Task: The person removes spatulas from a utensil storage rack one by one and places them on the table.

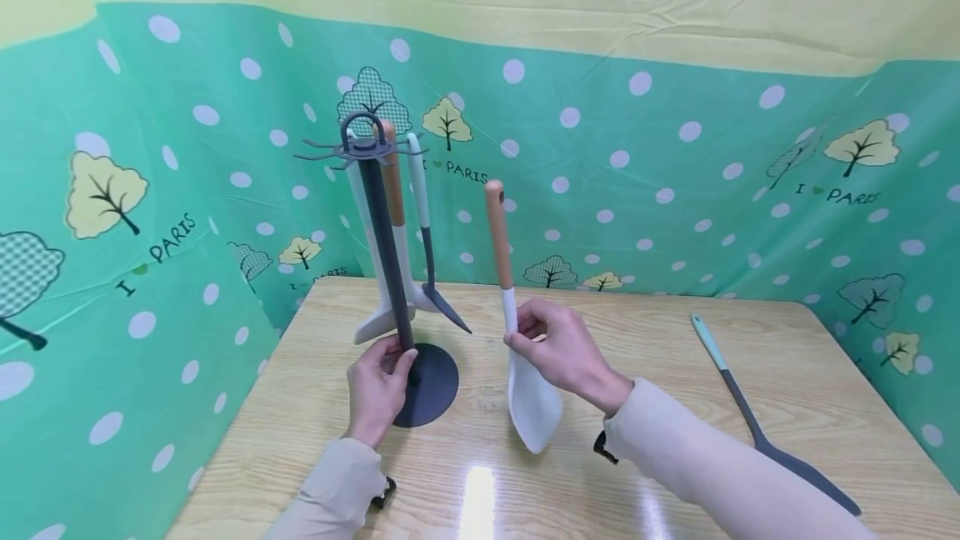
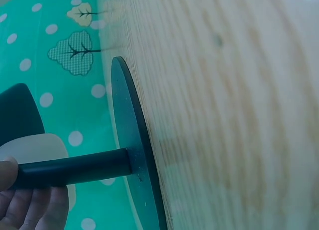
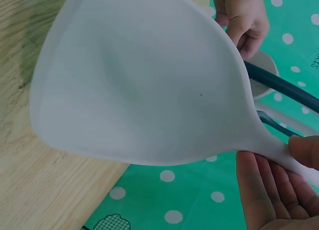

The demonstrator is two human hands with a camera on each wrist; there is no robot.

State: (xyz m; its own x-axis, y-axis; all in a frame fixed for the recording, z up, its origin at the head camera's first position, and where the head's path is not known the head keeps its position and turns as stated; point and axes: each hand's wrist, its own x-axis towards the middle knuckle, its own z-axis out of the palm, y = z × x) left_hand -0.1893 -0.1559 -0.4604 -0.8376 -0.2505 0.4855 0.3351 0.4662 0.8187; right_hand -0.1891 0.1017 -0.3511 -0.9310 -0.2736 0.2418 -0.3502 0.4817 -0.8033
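White turner (image 3: 144, 85), close to the right wrist's camera, has its long axis near upright, handle up, blade down, pinched by the right hand (image 1: 558, 346). Leftward of it rises the black rack (image 1: 387, 248), its post gripped low by the left hand (image 1: 378, 382). Well right, a mint-handled spatula (image 1: 741, 404) lies on the table (image 1: 637, 327).

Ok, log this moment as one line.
left hand: grips rack post | right hand: holds white turner, handle up | dark turner: lying on table, right side
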